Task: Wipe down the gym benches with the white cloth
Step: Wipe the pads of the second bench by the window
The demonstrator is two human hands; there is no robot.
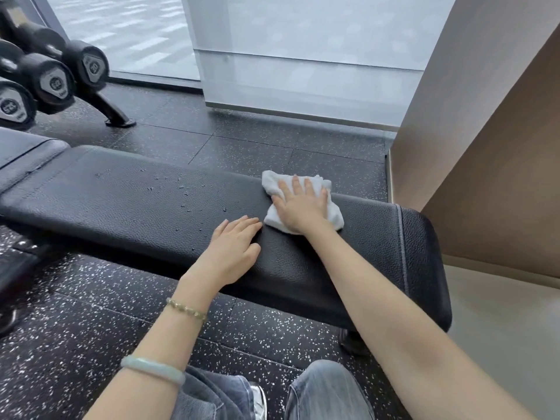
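Note:
A long black padded gym bench (127, 204) runs across the view from left to right. A folded white cloth (274, 184) lies on its far side, right of the middle. My right hand (298, 206) lies flat on the cloth with fingers straight and spread, pressing it onto the pad. My left hand (233, 251) rests flat on the bench's near edge just left of the cloth, fingers straight, holding nothing. Small dark drops or specks (181, 189) dot the pad left of the cloth.
A dumbbell rack (57, 77) with black dumbbells stands at the back left, its foot on the speckled rubber floor (91, 313). A second pad section (21, 150) adjoins the bench at left. A beige wall (485, 147) closes the right side, with a window behind.

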